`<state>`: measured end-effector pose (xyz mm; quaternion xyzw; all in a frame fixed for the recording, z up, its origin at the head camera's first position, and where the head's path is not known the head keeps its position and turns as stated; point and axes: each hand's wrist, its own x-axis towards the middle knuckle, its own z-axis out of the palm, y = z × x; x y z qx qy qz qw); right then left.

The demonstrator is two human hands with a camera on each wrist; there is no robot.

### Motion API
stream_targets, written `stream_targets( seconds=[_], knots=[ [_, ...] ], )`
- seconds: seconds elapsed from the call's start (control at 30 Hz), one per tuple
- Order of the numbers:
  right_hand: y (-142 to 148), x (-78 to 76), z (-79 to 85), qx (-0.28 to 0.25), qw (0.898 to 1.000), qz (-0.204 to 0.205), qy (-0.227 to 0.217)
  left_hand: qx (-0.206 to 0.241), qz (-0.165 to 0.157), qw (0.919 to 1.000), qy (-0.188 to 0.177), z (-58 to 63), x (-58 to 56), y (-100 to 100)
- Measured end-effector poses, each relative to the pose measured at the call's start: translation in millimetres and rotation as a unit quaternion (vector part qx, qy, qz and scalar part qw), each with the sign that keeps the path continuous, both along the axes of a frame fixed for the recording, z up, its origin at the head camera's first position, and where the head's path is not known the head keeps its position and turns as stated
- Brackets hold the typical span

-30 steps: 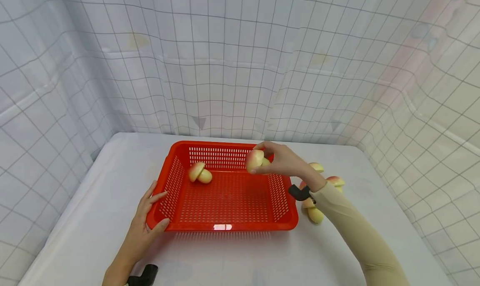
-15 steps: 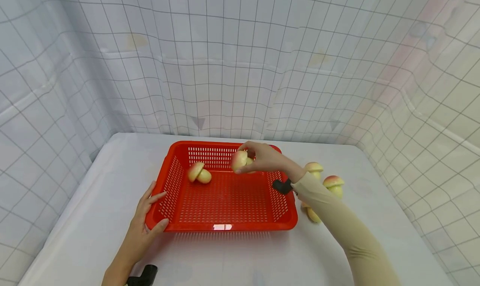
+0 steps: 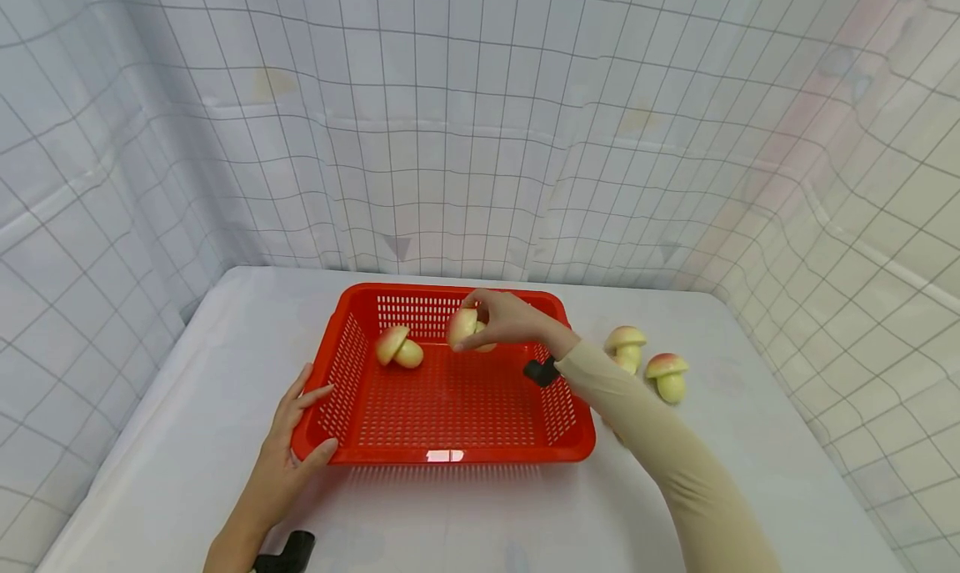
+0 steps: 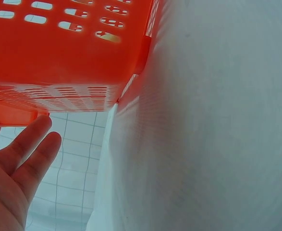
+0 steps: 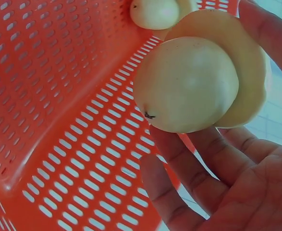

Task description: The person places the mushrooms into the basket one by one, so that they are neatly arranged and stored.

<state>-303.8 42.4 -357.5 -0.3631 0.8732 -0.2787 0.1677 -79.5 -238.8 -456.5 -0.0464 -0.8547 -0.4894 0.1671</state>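
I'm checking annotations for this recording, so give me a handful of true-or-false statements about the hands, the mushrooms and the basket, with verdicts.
1. The right hand holds a mushroom. True.
2. Both hands hold mushrooms. False: the left hand holds none; it touches the basket.
3. A second mushroom lies inside the basket. True.
4. Every mushroom is in or over the basket. False: at least two more mushrooms are on the table, to the basket's right.
5. The basket is blue. False: it is red.
6. The sleeve on the right arm is beige. True.
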Motion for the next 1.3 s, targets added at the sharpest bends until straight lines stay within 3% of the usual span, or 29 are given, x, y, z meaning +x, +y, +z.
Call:
stream_targets(
  seconds=[0.53,0.93,1.3],
  knots=[
    [-21,-11.0,-20.9,0.034,0.999,0.01,-0.034,0.001,0.0,1.0,-0.002,-0.1,0.6,0],
    [-29,-10.7,-36.2,0.051,0.997,0.028,-0.04,0.006,0.0,1.0,0.002,1.7,0.6,2],
    [-31,-13.7,-44.7,0.062,0.997,0.021,-0.038,0.005,0.0,1.0,0.005,-0.1,-0.3,1]
  ],
)
